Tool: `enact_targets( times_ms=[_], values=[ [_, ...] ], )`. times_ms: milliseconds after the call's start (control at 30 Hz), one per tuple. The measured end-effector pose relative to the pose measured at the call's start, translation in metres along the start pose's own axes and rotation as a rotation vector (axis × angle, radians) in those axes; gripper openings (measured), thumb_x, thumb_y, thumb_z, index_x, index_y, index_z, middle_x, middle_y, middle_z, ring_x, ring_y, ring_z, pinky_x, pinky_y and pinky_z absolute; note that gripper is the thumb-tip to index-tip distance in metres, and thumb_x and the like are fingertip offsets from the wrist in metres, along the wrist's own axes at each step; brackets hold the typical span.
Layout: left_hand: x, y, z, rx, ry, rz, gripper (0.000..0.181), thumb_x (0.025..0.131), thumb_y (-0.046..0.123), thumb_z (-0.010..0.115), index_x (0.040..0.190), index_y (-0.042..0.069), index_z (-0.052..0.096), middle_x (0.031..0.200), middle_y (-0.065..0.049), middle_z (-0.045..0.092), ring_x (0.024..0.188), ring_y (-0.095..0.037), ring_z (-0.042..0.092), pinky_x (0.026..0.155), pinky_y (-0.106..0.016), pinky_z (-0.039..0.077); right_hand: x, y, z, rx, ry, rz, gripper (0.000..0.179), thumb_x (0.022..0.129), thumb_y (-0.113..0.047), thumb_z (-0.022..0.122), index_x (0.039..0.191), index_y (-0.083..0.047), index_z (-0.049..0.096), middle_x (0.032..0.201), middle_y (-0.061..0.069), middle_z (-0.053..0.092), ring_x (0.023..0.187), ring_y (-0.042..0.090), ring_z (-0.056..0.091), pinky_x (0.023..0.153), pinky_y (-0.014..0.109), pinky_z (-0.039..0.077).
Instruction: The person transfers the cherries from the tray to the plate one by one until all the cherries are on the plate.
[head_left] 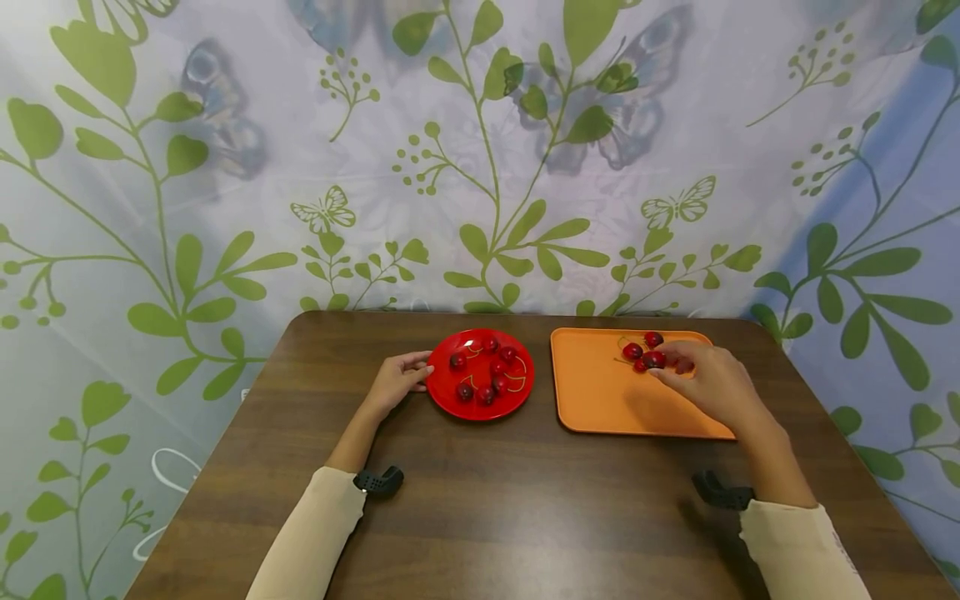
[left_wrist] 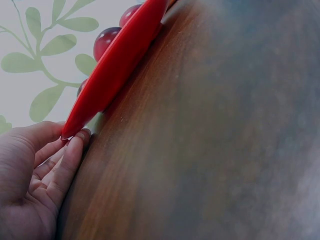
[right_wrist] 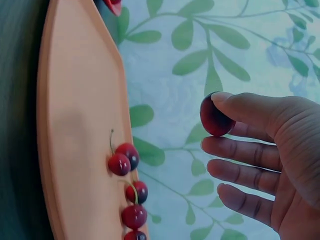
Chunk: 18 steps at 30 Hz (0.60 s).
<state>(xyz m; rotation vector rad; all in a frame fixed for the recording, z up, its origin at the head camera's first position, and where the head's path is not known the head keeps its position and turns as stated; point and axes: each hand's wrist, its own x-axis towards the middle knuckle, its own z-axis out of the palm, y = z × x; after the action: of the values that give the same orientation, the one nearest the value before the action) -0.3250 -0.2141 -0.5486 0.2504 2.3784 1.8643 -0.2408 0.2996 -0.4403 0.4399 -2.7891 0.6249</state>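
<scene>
A round red plate (head_left: 444, 392) bearing several dark red cherries (head_left: 485, 394) is on the table. My left hand (head_left: 396, 380) pinches its left rim between thumb and fingers, as the left wrist view shows at the plate edge (left_wrist: 107, 75). Over the orange tray (head_left: 592, 400) my right hand (head_left: 708, 379) holds a single cherry (right_wrist: 216, 114) between thumb and fingertips, raised off the tray in the right wrist view. The other fingers are loosely extended. Several more cherries (right_wrist: 134, 216), some with green stems, lie on the tray below.
Plate and tray stand side by side near the far edge of the brown wooden table (head_left: 487, 500). Behind it hangs a pale cloth (head_left: 480, 167) printed with green leaves and butterflies. A black strap (head_left: 378, 482) is on the left wrist, another (head_left: 722, 492) on the right.
</scene>
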Motion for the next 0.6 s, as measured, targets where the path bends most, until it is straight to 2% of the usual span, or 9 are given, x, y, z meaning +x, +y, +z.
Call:
enact_targets(
  times_ms=[300,533,600],
  values=[
    [0.001,0.000,-0.001,-0.004,-0.001,0.017,0.039,0.097,0.010,0.070,0.134,-0.001,0.064,0.104,-0.018,0.071,0.076,-0.012,0.070,0.067,-0.029,0.063,0.004,-0.019,0.015,0.116,-0.006,-0.066,0.030,0.089,-0.027,0.082,0.114,-0.011,0.075,0.086,-0.002,0.070,0.074,0.016,0.059,0.053,0.027,0.048],
    [0.000,-0.002,-0.001,-0.017,-0.011,0.016,0.040,0.098,0.010,0.069,0.136,-0.003,0.062,0.104,-0.018,0.071,0.076,-0.011,0.069,0.067,-0.028,0.063,0.005,-0.035,0.021,0.094,-0.036,-0.087,0.030,0.088,-0.033,0.082,0.111,-0.014,0.076,0.082,-0.007,0.067,0.074,0.014,0.059,0.056,0.028,0.046],
    [-0.004,0.007,-0.001,-0.022,-0.027,0.013,0.041,0.098,0.008,0.068,0.136,-0.005,0.060,0.104,-0.021,0.070,0.077,-0.011,0.069,0.070,-0.032,0.064,0.005,-0.038,0.023,0.093,-0.052,-0.089,0.033,0.089,-0.036,0.081,0.113,-0.014,0.076,0.085,-0.005,0.069,0.075,0.016,0.060,0.057,0.028,0.047]
  ],
)
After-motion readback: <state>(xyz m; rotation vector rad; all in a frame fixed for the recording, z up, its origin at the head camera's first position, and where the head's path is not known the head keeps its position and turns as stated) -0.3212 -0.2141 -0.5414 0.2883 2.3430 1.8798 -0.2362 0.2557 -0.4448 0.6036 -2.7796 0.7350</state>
